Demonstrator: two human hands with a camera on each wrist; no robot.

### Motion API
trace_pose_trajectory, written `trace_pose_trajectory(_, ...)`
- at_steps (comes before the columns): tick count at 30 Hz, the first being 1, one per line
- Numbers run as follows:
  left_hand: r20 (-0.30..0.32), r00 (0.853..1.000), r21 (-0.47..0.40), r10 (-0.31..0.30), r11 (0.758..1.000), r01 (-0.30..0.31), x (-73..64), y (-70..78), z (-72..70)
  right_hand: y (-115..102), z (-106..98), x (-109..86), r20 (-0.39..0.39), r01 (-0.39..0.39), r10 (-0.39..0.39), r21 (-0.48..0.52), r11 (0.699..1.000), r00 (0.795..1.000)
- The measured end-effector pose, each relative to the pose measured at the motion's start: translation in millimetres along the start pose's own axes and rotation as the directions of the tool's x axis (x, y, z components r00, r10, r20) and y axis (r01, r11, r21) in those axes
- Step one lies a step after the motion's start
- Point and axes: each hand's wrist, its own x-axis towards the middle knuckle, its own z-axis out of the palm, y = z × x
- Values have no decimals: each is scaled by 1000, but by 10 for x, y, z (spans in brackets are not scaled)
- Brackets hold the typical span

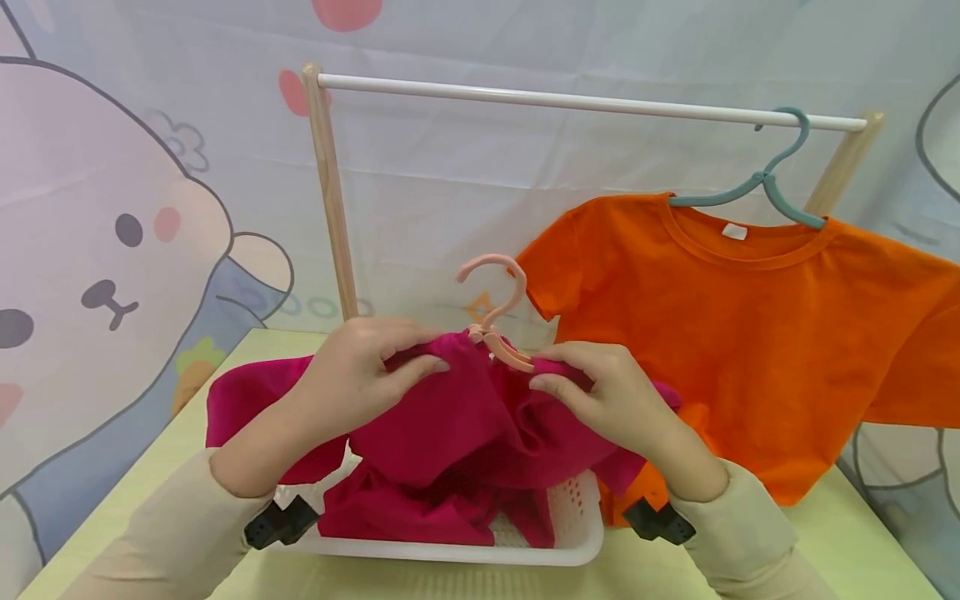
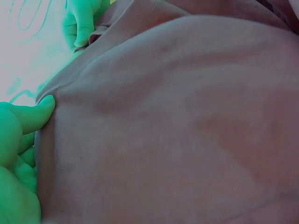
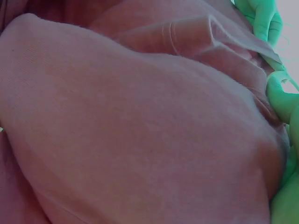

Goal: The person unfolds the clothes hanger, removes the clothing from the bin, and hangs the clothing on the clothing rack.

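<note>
A magenta shirt (image 1: 442, 417) hangs bunched between my two hands, its lower part lying in a white basket (image 1: 577, 533). With thumb and fingers, my left hand (image 1: 367, 362) pinches the shirt at the left of its neckline. My right hand (image 1: 611, 392) grips the right shoulder, close beside the arm of a pink hanger (image 1: 513, 354). The hanger's hook points up, and its left arm is hidden under the cloth. Both wrist views are filled by the shirt, with the left thumb (image 2: 42, 114) and the right thumb (image 3: 280, 98) pressing on its edge.
Behind the basket stands a rack with a white rail (image 1: 555, 100) and wooden posts (image 1: 330, 192). An orange T-shirt (image 1: 750, 333) hangs at its right end on a teal hanger (image 1: 783, 196). A pale yellow table (image 1: 172, 467) lies beneath, and a printed curtain (image 1: 450, 167) forms the backdrop.
</note>
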Motion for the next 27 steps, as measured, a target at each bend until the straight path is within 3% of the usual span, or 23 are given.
trace_pose_trajectory(7,46,996,64,-81,995,78,-95,-52,-146,67,-28,-40,-78,32,-33,-13,999,996)
trace_pose_trajectory(16,70,992,96,-102,991,95,-261,-169,-317,79,-82,-82,-104,18,-19,-17,1000,994)
trace_pose_trajectory(22,90,984,62,-155,987,150,-404,-264,-400,98,-119,-108,-113,4,-4,-5,1000,994)
trace_pose_trajectory(27,69,989,-11,-134,991,136,-497,-351,-467,136,-132,-131,-119,1,-3,-17,1000,993)
